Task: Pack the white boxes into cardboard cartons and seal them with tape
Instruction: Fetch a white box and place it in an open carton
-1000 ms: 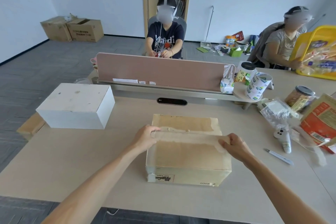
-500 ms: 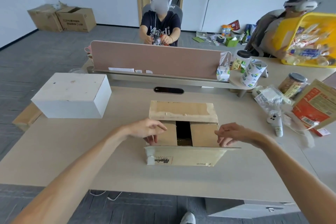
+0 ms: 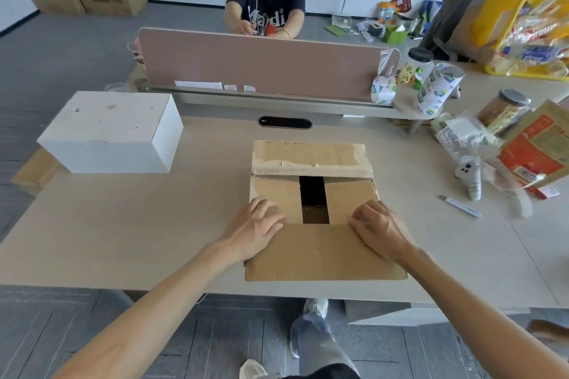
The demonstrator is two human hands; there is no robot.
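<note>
Carton [image 3: 311, 252] sat open in the middle of the table [image 3: 147, 224], my left hand [image 3: 255, 226] resting flat on its left inner flap, my right hand [image 3: 380, 229] curled at the near flap's fold, grip unclear. The white box [image 3: 107, 129] stood well left.

clear desk [image 3: 154, 224] between white box [image 3: 110, 132], carton [image 3: 314, 212]

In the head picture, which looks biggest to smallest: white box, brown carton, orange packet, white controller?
1. brown carton, flaps spread, but nearest the camera
2. white box
3. orange packet, partly cut off
4. white controller
</note>
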